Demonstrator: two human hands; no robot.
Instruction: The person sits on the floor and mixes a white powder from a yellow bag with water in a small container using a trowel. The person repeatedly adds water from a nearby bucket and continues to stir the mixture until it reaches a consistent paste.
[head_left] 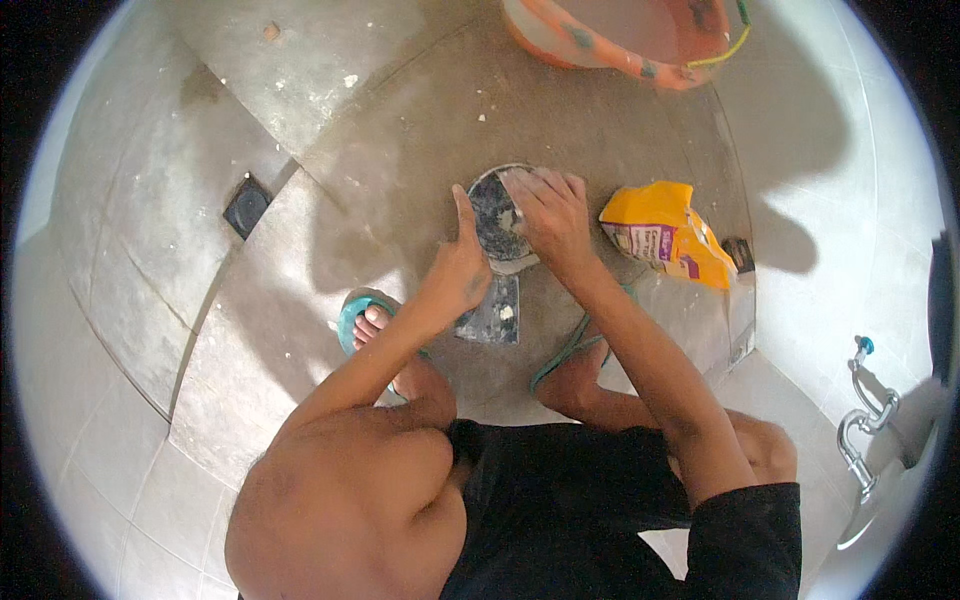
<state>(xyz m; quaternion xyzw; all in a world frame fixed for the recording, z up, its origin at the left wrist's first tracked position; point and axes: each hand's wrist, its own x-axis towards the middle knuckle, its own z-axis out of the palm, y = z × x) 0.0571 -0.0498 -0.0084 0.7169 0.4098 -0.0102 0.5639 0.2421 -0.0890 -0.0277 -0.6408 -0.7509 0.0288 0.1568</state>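
Note:
A shallow round dark bowl (pixel 497 215) with a pale, caked rim stands on the floor between my feet. Grey-white residue marks its inside. My left hand (pixel 463 262) is closed at the bowl's left side, its index finger stretched along the rim. Over the bowl's right part bends my right hand (pixel 552 215), fingers curled together at the far right rim; whatever they may hold is hidden beneath them. A dark flat rectangular piece (pixel 490 315) with a pale lump on it lies just nearer than the bowl, partly behind my left wrist.
Right of the bowl lies an opened yellow and purple packet (pixel 665 235). An orange tub (pixel 610 45) with whitish contents stands at the far right. A dark floor drain (pixel 247 207) is on the left, beside a ledge. Chrome piping (pixel 866 425) runs along the right wall.

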